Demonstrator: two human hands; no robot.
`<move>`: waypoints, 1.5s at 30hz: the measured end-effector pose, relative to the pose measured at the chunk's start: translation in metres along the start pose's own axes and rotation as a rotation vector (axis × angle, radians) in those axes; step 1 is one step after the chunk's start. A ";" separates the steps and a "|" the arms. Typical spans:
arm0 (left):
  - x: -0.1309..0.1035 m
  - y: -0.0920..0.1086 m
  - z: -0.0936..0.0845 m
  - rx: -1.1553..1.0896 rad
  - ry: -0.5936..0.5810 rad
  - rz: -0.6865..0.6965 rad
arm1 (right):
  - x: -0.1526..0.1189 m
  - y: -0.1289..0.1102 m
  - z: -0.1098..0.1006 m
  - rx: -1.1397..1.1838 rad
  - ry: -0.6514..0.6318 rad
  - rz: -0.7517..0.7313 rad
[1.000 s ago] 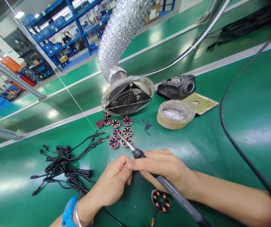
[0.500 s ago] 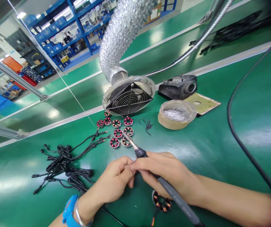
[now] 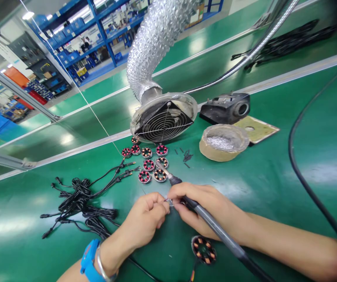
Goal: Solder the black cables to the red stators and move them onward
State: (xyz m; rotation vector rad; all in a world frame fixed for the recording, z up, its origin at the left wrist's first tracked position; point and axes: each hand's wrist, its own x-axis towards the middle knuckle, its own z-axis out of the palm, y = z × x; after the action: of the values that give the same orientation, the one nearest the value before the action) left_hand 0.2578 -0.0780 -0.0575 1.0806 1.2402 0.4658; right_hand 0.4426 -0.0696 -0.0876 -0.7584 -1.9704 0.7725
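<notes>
My left hand, with a blue watch and a silver bangle at the wrist, pinches the end of a thin wire. Across from it, my right hand is wrapped round a soldering iron, its metal tip pointing up and left toward the coil rings; its thumb and fingertip are at the wire too. A coil ring with copper windings lies below my right hand, coloured leads running down from it. Several more rings with red or copper windings sit in a cluster beyond my hands.
Bundled black cables lie at the left. A round fan hood on a silver duct stands behind the rings. Small black tubes, a round tub, a yellow sponge and a black holder are at the right.
My right hand's fingertips have parted slightly from my left hand's, so the thin wire shows between them. The ring below my right hand is less covered. The view has shifted slightly.
</notes>
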 end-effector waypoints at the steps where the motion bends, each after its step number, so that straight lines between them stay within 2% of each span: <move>1: 0.000 0.000 0.000 0.000 0.010 -0.009 | 0.001 0.000 0.001 0.006 0.009 0.034; 5: 0.000 0.002 0.001 0.003 0.032 -0.016 | 0.004 -0.001 -0.003 0.037 -0.010 0.068; 12: 0.001 0.000 0.001 0.005 0.028 -0.025 | 0.004 -0.003 -0.013 -0.009 0.047 -0.087; 16: 0.001 0.000 -0.001 0.018 0.016 -0.040 | -0.001 -0.007 -0.030 -0.064 0.059 -0.118; 22: 0.001 -0.002 -0.001 0.030 0.019 -0.053 | -0.008 -0.027 -0.053 -0.100 -0.060 -0.085; 27: 0.001 -0.003 -0.002 0.037 0.021 -0.046 | -0.007 -0.030 -0.047 -0.004 -0.030 -0.084; 45: 0.000 -0.002 -0.002 0.055 0.008 -0.030 | -0.007 -0.028 -0.043 0.005 -0.026 -0.138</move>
State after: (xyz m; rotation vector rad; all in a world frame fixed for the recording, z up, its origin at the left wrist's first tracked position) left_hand 0.2554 -0.0777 -0.0596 1.1055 1.2811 0.4160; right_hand 0.4770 -0.0824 -0.0515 -0.6047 -2.0199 0.7076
